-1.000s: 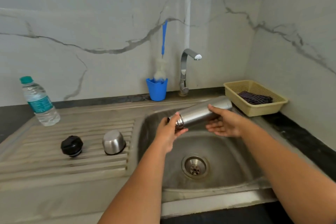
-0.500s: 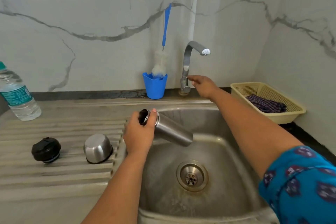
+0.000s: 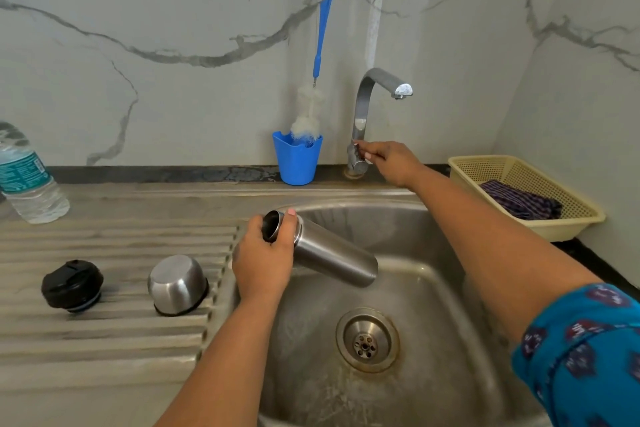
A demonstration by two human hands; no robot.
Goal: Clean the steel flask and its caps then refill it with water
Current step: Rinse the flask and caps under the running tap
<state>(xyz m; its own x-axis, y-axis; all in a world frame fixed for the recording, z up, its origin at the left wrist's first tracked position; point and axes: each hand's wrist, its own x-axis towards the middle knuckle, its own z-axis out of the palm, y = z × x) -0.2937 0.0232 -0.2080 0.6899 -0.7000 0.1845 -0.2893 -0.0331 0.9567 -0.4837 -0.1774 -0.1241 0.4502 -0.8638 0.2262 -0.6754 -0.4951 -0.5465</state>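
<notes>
From the head camera, the left hand [image 3: 263,262] grips the steel flask [image 3: 332,253] round its neck, fingers curled about it, holding it tilted over the left part of the sink [image 3: 433,288] with the open mouth up toward the left and the base down toward the right. The right hand [image 3: 388,161] reaches to the back of the basin, and its fingertips pinch the handle low on the tap [image 3: 367,107]; no water shows at the spout. On the ribbed draining board [image 3: 104,340] to the left, the black inner cap [image 3: 72,285] and the steel outer cap [image 3: 177,284] sit near each other, apart, the steel one mouth down. A plastic water bottle [image 3: 29,177] stands at the far left; its teal label carries print too small to read. Behind the sink, a blue cup [image 3: 297,159] holds a bottle brush [image 3: 313,107] with a blue handle. At the right, a yellow basket [image 3: 519,170] holds a dark striped cloth [image 3: 519,201].
</notes>
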